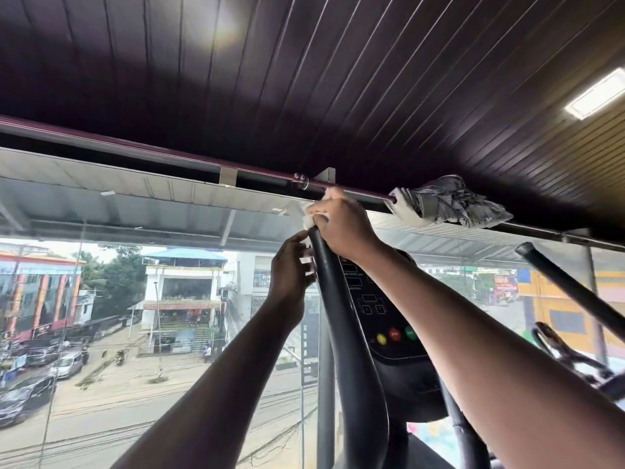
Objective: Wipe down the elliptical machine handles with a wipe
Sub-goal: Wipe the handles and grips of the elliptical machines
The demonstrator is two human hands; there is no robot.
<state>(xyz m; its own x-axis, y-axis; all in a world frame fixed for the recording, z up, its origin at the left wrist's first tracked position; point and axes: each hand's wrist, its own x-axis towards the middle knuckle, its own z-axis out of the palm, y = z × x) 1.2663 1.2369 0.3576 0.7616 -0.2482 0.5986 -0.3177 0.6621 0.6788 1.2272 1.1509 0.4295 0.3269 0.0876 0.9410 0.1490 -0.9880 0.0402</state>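
Note:
A black curved elliptical handle (341,326) rises up the middle of the view. At its top end my right hand (341,225) grips a white wipe (309,214) wrapped over the tip. My left hand (291,269) holds the handle just below, from the left side, fingers curled against it. The second black handle (571,286) slants up at the right, untouched.
The machine's black console (382,313) with coloured buttons sits behind the handle. A curtain rod (189,160) with a bunched grey cloth (449,206) runs overhead. A large glass window (135,299) faces a street. Another machine's black parts (571,360) stand at the right.

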